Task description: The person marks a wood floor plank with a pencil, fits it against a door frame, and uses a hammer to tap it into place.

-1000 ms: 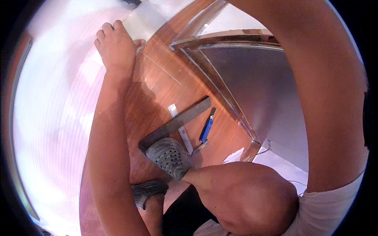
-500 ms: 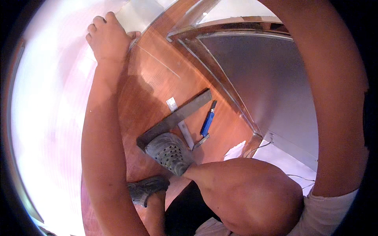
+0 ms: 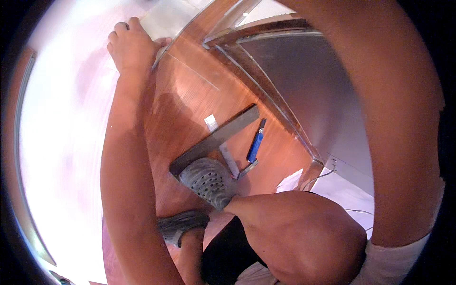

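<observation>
At the upper left, my left hand (image 3: 133, 46) has its fingers bent over a pale flat sheet (image 3: 171, 18), with the thumb stretched along the edge beside the wood-grain surface (image 3: 190, 97). The fingertips are partly hidden. My right forearm and upper arm cross the right side toward the top, and the right hand lies outside the picture. On the wood surface rests a long dark bar (image 3: 218, 137), lying across a narrow pale strip (image 3: 230, 159). A blue utility knife (image 3: 255, 146) lies to its right. Neither hand touches these.
My grey clog (image 3: 206, 179) stands against the bar's near end, and my other shoe (image 3: 183, 225) is lower left. A dark grey panel in a brown frame (image 3: 304, 80) takes up the right. Thin cables (image 3: 323, 175) run near its lower corner. A bright white surface (image 3: 61, 152) fills the left.
The view has shifted slightly, so the floor things appear a little further right. My right arm has swung a little to the left at the top. The left hand keeps its place on the sheet.
</observation>
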Demonstrator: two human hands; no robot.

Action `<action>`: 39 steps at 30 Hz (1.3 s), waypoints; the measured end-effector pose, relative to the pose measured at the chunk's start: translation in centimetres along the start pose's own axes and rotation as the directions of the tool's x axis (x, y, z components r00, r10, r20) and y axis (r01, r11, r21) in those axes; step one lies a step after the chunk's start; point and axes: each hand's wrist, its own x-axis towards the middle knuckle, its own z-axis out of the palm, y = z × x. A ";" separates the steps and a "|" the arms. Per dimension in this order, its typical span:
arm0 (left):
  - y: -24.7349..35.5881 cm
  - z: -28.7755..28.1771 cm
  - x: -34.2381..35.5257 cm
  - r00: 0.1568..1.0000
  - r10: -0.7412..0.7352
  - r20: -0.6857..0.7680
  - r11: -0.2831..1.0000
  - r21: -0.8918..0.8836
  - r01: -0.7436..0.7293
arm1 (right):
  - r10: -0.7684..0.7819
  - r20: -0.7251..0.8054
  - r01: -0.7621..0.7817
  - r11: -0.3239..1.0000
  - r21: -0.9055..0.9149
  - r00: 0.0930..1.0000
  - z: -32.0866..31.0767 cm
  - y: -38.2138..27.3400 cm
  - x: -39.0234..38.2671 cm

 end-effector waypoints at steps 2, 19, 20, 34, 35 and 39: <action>-0.4 -0.3 0.2 1.000 0.014 -0.015 1.000 0.001 -0.014 | 0.095 -0.132 -0.081 0.991 0.106 0.987 -0.8 -0.9 0.2; -3.5 -2.2 1.2 0.972 0.231 0.045 0.968 0.094 -0.234 | 0.422 0.439 -0.570 0.258 0.780 0.793 -6.5 -16.7 -33.9; -3.7 -2.2 1.3 0.973 0.223 0.054 0.971 0.072 -0.226 | 0.384 0.568 -0.670 0.226 0.707 0.728 -5.5 -17.4 -36.6; -3.2 -0.7 2.2 0.940 0.341 0.002 0.938 0.069 -0.341 | 0.438 0.656 -0.787 0.277 0.551 0.614 3.9 -21.2 -48.2; -2.9 -0.4 2.2 0.932 0.362 -0.031 0.931 0.066 -0.359 | 0.430 0.645 -0.774 0.298 0.559 0.632 3.5 -21.1 -47.6; -0.7 1.4 2.9 0.899 0.421 -0.117 0.906 0.005 -0.424 | 0.440 0.573 -0.718 0.328 0.614 0.691 4.5 -22.0 -47.8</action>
